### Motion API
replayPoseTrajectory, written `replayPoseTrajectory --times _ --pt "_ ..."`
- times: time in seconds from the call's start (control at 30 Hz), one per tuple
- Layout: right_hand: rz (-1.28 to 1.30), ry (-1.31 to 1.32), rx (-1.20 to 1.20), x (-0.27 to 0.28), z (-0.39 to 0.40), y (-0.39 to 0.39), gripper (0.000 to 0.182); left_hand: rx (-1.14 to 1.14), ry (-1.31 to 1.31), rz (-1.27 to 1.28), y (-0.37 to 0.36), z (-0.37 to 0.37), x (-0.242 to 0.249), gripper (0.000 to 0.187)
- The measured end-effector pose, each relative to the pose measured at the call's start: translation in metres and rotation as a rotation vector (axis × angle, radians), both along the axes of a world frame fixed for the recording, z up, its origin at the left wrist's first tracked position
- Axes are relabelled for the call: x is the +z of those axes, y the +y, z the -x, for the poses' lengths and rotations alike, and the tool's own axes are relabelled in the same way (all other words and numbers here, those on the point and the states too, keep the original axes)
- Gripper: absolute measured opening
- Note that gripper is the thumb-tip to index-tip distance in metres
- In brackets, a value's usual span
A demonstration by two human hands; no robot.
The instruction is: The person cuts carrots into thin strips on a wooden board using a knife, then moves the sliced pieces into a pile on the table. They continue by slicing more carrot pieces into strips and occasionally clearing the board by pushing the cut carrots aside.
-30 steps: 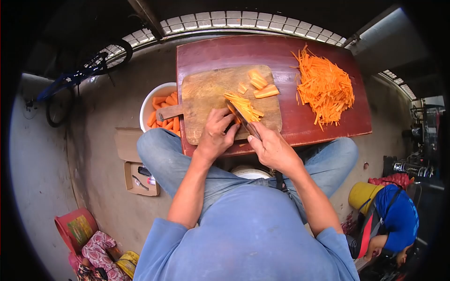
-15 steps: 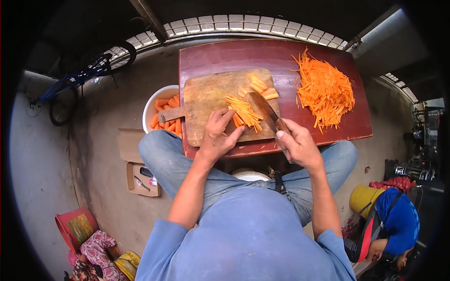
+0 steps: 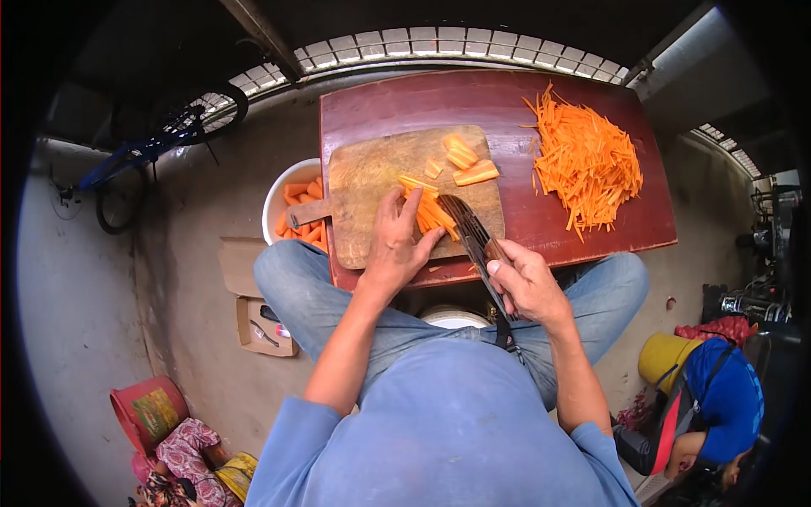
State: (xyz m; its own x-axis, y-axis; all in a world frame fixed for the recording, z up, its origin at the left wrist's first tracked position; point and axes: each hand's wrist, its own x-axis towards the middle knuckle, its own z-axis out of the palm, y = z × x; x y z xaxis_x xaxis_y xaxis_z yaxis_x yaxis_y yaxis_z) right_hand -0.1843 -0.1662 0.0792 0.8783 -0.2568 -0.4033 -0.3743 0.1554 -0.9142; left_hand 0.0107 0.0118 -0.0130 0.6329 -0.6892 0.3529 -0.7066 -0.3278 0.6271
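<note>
On the wooden cutting board [image 3: 359,182] lies a small stack of cut carrot sticks [image 3: 432,217]. My left hand [image 3: 395,237] holds these sticks against the board between thumb and fingers. In my right hand [image 3: 528,283] is a knife [image 3: 466,224] with a wooden handle, its blurred dark blade touching or close beside the right side of the stack. Several thick carrot pieces [image 3: 476,173] rest near the board's upper right. A large heap of shredded carrot [image 3: 587,165] sits on the red table [image 3: 515,198] to the right.
A white tub [image 3: 272,203] of whole carrots stands left of the table. An open cardboard box [image 3: 266,325] lies on the floor. A bicycle [image 3: 152,152] is at the far left. People sit behind, one in blue [image 3: 722,397] by a yellow bucket [image 3: 663,359].
The knife has moved slightly left and toward me, closer to my left fingers. My left hand stays on the carrot sticks, with its fingers drawn a little further over them.
</note>
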Motion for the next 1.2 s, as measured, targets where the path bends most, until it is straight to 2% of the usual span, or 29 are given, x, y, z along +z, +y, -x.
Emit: replayPoseTrajectory --times 0.17,0.27,0.37,0.47,0.53,0.67,0.87,0.97,1.2 --pt "-0.099 -0.054 -0.099 -0.022 0.010 -0.017 0.028 0.015 0.192 0.090 0.002 0.000 0.014 0.085" --pt "-0.289 -0.055 -0.173 -0.040 0.017 -0.034 0.032 0.059 0.358 0.063 0.004 -0.006 0.016 0.088" --pt "-0.398 -0.054 -0.232 -0.052 0.015 -0.034 0.033 0.038 0.380 0.036 0.005 -0.015 0.016 0.090" --pt "-0.461 -0.017 -0.217 -0.068 0.002 -0.029 0.036 0.038 0.500 -0.104 -0.004 -0.014 0.047 0.085" --pt "-0.447 0.020 -0.181 -0.067 -0.012 -0.022 0.038 0.000 0.317 -0.131 -0.007 -0.020 0.041 0.082" --pt "-0.346 0.060 -0.164 -0.063 -0.023 -0.008 0.039 -0.095 0.149 -0.269 -0.008 -0.032 0.031 0.073" --pt "-0.507 0.007 -0.185 -0.076 -0.019 0.017 0.038 -0.144 0.225 -0.230 0.000 -0.030 0.032 0.063" --pt "-0.606 -0.030 -0.212 -0.079 -0.020 0.025 0.038 -0.148 0.180 -0.172 0.001 -0.023 0.018 0.058" --pt "-0.773 -0.071 -0.278 -0.060 -0.013 0.021 0.039 -0.132 0.246 -0.052 -0.018 -0.005 0.014 0.049"
